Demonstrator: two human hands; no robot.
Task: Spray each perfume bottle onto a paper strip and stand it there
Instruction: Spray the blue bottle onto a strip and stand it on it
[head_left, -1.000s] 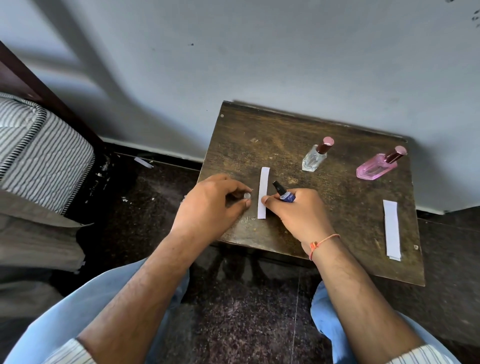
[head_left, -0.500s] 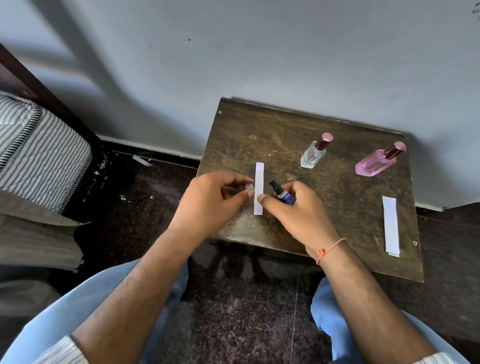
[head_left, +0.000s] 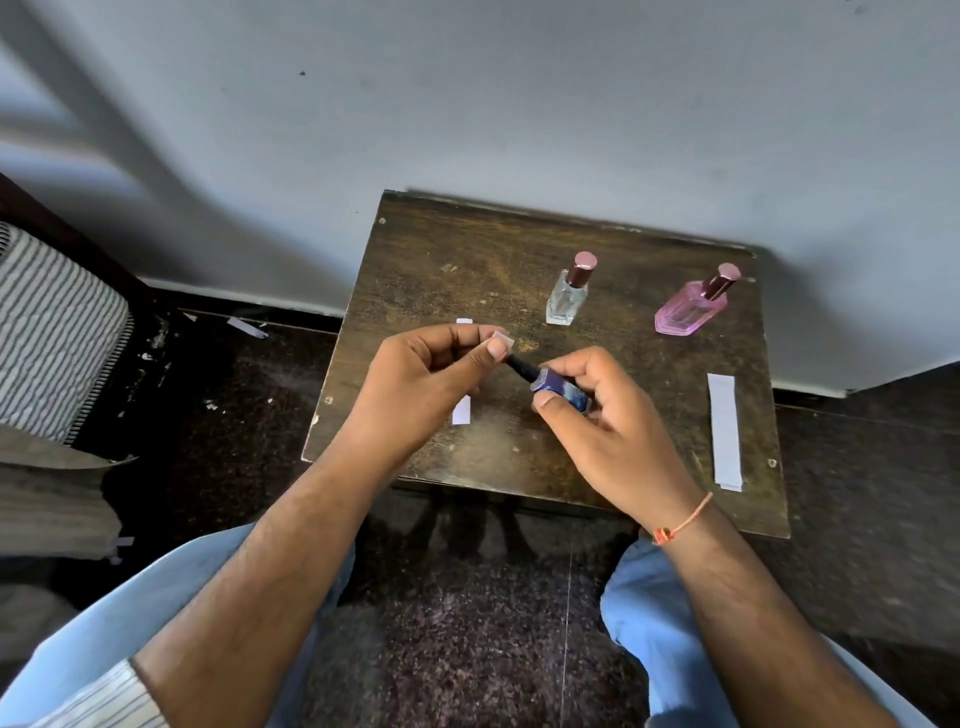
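Note:
My right hand (head_left: 597, 415) grips a small dark blue perfume bottle (head_left: 558, 391), tilted with its black nozzle pointing left. My left hand (head_left: 426, 384) pinches a small clear cap (head_left: 503, 342) right at the nozzle tip. Both hands hover over the small wooden table (head_left: 457, 249). A white paper strip (head_left: 461, 410) lies under my left hand, mostly hidden. A clear bottle (head_left: 567, 299) and a pink bottle (head_left: 688, 312), both with rose caps, stand at the back. Another paper strip (head_left: 724, 431) lies at the right.
The table stands against a grey wall (head_left: 519, 104). A striped mattress (head_left: 52, 332) and dark bed frame lie at the left. Dark speckled floor (head_left: 467, 649) runs beneath my knees in light blue trousers.
Both hands have risen off the table with the blue bottle and the cap. My left hand moved right, so the cap now meets the nozzle. The left strip is now largely covered.

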